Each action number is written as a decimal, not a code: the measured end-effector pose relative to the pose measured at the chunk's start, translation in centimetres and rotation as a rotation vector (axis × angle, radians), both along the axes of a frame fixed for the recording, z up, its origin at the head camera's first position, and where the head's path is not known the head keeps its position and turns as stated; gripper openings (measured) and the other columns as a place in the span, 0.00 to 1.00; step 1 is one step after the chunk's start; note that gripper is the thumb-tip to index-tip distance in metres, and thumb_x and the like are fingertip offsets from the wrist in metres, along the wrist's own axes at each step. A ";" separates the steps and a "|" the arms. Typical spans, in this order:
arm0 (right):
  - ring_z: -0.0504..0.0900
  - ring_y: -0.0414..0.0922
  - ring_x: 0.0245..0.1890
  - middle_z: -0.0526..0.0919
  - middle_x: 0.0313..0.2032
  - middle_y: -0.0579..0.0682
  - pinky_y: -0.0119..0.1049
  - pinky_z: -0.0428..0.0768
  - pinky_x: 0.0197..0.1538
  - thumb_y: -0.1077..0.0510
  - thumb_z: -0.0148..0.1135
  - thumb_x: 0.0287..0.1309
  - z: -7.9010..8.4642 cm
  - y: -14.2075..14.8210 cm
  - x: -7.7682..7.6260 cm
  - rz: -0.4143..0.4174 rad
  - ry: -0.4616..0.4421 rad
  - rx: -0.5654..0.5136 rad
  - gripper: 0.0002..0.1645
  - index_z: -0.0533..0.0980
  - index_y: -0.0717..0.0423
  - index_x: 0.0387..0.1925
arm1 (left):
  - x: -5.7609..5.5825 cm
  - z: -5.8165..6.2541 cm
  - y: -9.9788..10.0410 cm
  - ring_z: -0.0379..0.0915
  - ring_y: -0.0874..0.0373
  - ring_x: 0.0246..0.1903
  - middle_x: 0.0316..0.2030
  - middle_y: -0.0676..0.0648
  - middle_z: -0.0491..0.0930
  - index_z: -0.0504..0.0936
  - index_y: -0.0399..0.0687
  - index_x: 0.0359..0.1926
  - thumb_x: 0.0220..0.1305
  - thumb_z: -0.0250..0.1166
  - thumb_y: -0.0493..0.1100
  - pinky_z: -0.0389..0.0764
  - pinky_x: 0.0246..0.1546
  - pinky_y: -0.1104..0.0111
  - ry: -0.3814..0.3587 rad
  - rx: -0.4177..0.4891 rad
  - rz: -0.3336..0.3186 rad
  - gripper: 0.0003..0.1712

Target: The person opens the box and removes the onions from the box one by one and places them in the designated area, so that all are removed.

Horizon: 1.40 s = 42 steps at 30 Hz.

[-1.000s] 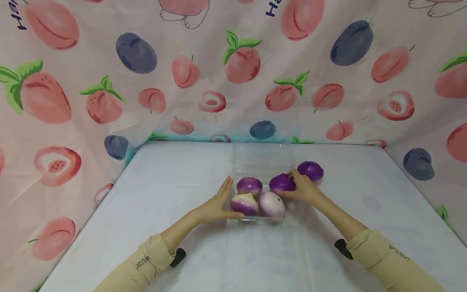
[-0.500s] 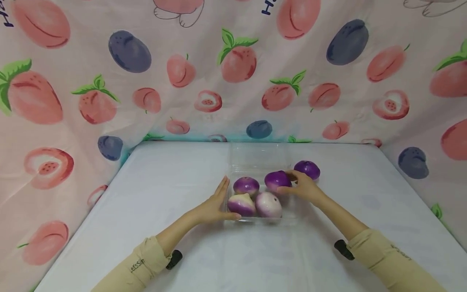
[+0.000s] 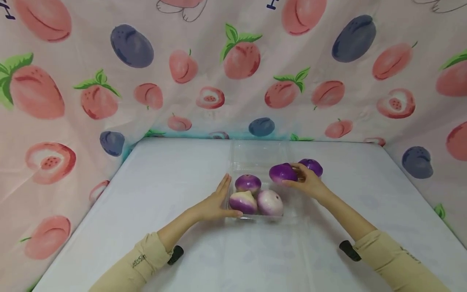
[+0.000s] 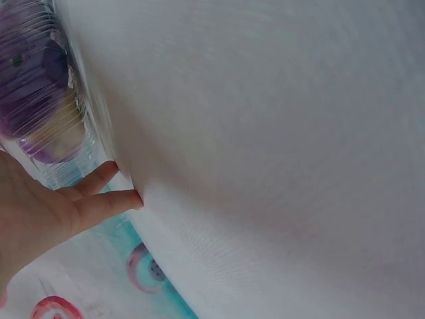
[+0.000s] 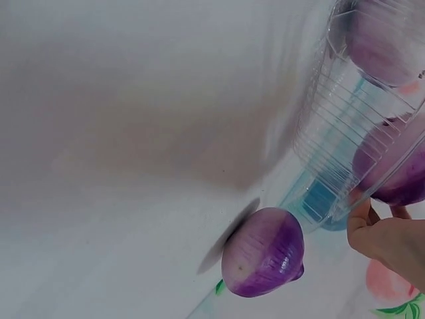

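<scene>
In the head view a clear plastic container (image 3: 255,217) stands with its lid raised at the back. Inside sit three onions: a purple onion (image 3: 248,183), a cream-and-purple onion (image 3: 243,202) and a pale onion (image 3: 270,202). My right hand (image 3: 308,183) pinches a dark purple onion (image 3: 282,173) between thumb and fingers, over the box's back right part. The right wrist view shows this held onion (image 5: 392,163) through the ribbed plastic wall. My left hand (image 3: 214,206) rests at the container's left side, fingers straight along it and thumb at its front edge.
Another purple onion (image 3: 312,166) lies on the white tabletop (image 3: 175,174) behind my right hand, outside the container. The transparent lid (image 3: 260,153) leans up near the fruit-print cloth (image 3: 211,65), which hangs along the table's back and sides.
My right hand has lifted the dark purple onion up and away from the pale one, near the box's back right. My left hand stays at the container's left side.
</scene>
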State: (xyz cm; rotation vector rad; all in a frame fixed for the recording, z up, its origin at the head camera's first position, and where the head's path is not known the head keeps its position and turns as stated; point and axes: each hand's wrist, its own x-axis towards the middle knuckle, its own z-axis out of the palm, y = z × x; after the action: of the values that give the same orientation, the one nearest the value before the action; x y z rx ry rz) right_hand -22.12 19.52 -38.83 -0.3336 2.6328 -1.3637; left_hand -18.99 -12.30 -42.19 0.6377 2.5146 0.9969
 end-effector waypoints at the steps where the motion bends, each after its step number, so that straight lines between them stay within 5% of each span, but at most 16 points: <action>1: 0.70 0.63 0.60 0.70 0.58 0.72 0.54 0.71 0.61 0.53 0.64 0.59 0.1 0.1 0.0 0.001 0.004 -0.008 0.40 0.58 0.66 0.66 | -0.1 0.1 0.0 0.30 0.42 0.73 0.73 0.45 0.20 0.26 0.44 0.73 0.49 0.65 0.69 0.49 0.69 0.46 -0.001 0.003 -0.004 0.71; 13: 0.72 0.67 0.56 0.63 0.62 0.74 0.53 0.75 0.56 0.61 0.64 0.57 0.4 1.1 0.1 0.127 0.097 -0.066 0.38 0.58 0.63 0.66 | 0.0 0.0 -0.2 0.28 0.41 0.73 0.73 0.44 0.19 0.26 0.43 0.73 0.48 0.65 0.71 0.48 0.69 0.44 0.005 0.000 -0.010 0.72; 21: 0.71 0.67 0.56 0.64 0.61 0.72 0.52 0.75 0.56 0.61 0.64 0.57 1.2 2.1 0.6 0.134 0.122 -0.039 0.39 0.58 0.62 0.66 | 0.0 0.1 -0.2 0.30 0.41 0.73 0.73 0.43 0.20 0.27 0.43 0.73 0.49 0.65 0.70 0.49 0.69 0.45 0.012 0.001 -0.003 0.71; 30: 0.73 0.65 0.54 0.65 0.61 0.70 0.18 0.74 0.47 0.63 0.65 0.55 2.2 3.7 0.4 0.135 0.165 -0.056 0.40 0.58 0.64 0.66 | -0.1 -0.1 -0.2 0.28 0.42 0.73 0.73 0.44 0.19 0.25 0.44 0.73 0.48 0.65 0.71 0.49 0.69 0.46 0.010 0.012 -0.015 0.72; 39: 0.70 0.63 0.56 0.61 0.63 0.69 0.14 0.71 0.48 0.63 0.65 0.55 2.4 5.5 0.2 0.091 0.170 -0.054 0.42 0.55 0.63 0.67 | -0.1 -0.1 -0.2 0.28 0.41 0.73 0.73 0.44 0.19 0.26 0.43 0.73 0.48 0.64 0.72 0.48 0.69 0.45 0.005 0.017 -0.014 0.73; 42: 0.73 0.50 0.53 0.62 0.63 0.69 0.13 0.72 0.47 0.63 0.66 0.55 2.2 6.2 0.0 0.078 0.186 -0.049 0.42 0.55 0.63 0.67 | 0.0 -0.1 -0.2 0.29 0.41 0.73 0.73 0.44 0.19 0.26 0.43 0.73 0.48 0.65 0.71 0.48 0.69 0.45 0.001 0.019 -0.010 0.72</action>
State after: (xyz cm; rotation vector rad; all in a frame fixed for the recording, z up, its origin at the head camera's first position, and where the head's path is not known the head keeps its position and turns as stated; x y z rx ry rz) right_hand -22.09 25.72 -36.66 -0.5906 2.7033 -1.4378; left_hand -19.03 -12.53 -42.25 0.6557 2.5029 1.0180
